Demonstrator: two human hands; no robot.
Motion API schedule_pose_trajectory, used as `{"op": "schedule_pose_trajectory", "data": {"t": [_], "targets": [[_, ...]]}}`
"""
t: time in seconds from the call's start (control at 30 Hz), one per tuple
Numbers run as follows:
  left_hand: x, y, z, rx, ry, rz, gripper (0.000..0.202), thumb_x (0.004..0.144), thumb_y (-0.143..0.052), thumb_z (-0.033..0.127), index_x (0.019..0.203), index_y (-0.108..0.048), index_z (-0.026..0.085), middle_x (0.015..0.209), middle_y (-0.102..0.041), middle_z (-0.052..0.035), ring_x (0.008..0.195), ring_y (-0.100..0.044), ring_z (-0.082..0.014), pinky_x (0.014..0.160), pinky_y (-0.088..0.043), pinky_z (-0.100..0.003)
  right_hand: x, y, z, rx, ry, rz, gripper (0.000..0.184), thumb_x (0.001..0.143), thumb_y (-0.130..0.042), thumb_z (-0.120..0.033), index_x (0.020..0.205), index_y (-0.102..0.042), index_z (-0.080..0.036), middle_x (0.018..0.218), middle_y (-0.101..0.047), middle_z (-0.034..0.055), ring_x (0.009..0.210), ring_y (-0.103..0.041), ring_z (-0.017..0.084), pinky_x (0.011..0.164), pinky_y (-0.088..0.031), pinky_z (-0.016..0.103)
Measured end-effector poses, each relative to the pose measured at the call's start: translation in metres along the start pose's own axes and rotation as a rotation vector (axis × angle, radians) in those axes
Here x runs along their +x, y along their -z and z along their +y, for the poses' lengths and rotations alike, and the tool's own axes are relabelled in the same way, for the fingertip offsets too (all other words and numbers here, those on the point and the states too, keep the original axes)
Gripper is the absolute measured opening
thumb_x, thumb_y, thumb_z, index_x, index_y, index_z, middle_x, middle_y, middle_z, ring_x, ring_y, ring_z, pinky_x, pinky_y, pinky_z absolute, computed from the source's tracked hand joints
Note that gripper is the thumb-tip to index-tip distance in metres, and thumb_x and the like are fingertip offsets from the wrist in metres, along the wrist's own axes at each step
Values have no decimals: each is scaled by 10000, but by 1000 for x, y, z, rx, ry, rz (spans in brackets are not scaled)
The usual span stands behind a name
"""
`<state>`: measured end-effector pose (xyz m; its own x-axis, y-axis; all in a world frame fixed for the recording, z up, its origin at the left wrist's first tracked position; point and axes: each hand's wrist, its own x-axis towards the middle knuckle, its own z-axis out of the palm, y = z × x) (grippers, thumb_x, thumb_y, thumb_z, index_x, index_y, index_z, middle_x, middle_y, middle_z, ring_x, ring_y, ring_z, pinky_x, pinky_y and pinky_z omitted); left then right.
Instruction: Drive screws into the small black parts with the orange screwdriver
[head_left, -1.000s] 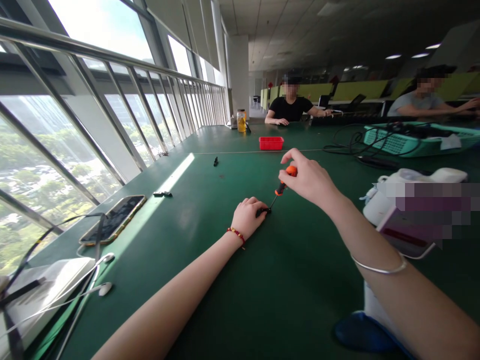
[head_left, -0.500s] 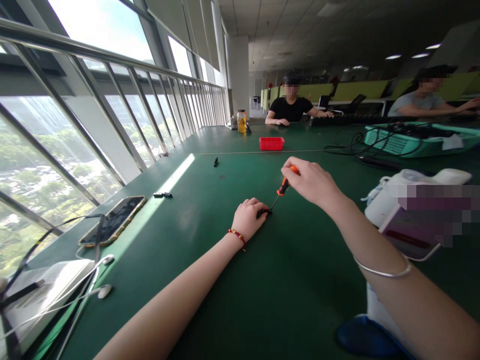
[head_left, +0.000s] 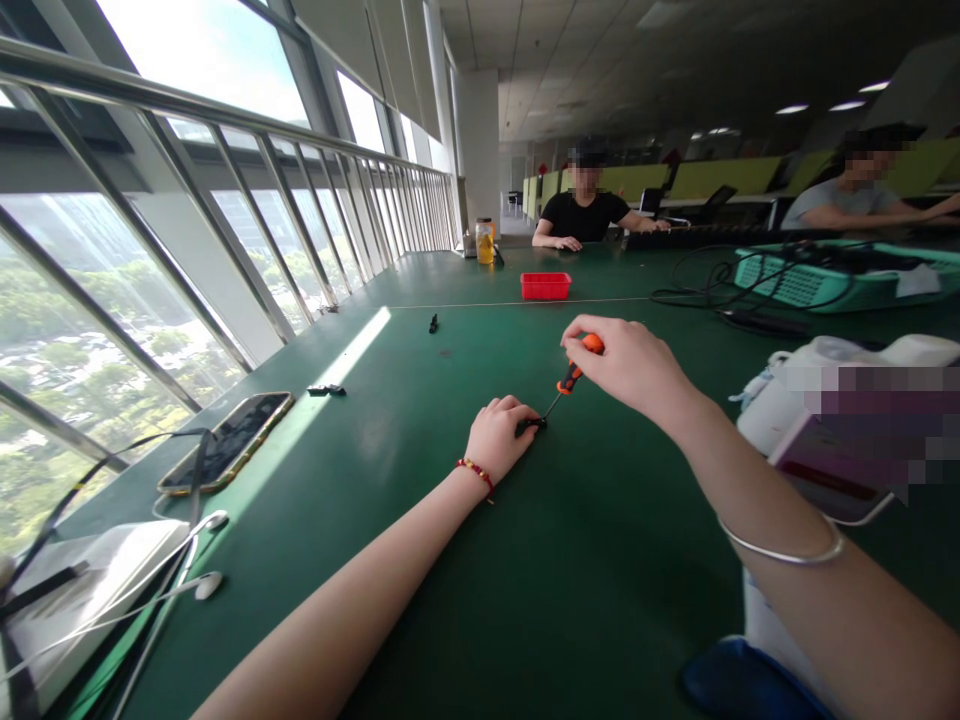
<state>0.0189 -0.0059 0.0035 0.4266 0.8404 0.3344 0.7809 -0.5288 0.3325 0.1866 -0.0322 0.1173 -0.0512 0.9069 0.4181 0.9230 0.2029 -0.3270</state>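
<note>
My left hand [head_left: 498,436], with a red beaded bracelet at the wrist, holds a small black part [head_left: 534,424] down on the green table [head_left: 600,560]. Fingers cover most of that part, so its kind does not show. My right hand [head_left: 626,362] grips the handle of an orange and black screwdriver [head_left: 573,374] from above. The screwdriver leans to the right, and its thin shaft runs down to the black part by my left fingertips. Two more small black pieces lie apart on the table, a longer one [head_left: 327,390] and a shorter one [head_left: 433,323].
A red tray [head_left: 545,287] stands further back, near a jar of yellow liquid [head_left: 484,244]. On the left lie a phone [head_left: 229,442] and white earphones [head_left: 210,584]. To the right are a teal basket [head_left: 817,290] with cables and a white bottle [head_left: 772,415]. Two people sit beyond.
The right hand and screwdriver have shifted very slightly, with the handle's orange end showing more. The left hand stays on the black part.
</note>
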Motion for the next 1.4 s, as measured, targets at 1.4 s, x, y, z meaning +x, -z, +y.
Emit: {"op": "schedule_pose_trajectory", "data": {"t": [1.4], "targets": [[-1, 0, 2, 17, 1, -5, 193, 816, -535, 235, 947, -676, 232, 960, -615, -28, 914, -546, -189, 855, -458, -323, -2, -5, -4, 6, 0, 60, 271, 742, -485, -374, 959, -613, -274, 701, -634, 3, 619, -534, 184, 511, -291, 256]]}}
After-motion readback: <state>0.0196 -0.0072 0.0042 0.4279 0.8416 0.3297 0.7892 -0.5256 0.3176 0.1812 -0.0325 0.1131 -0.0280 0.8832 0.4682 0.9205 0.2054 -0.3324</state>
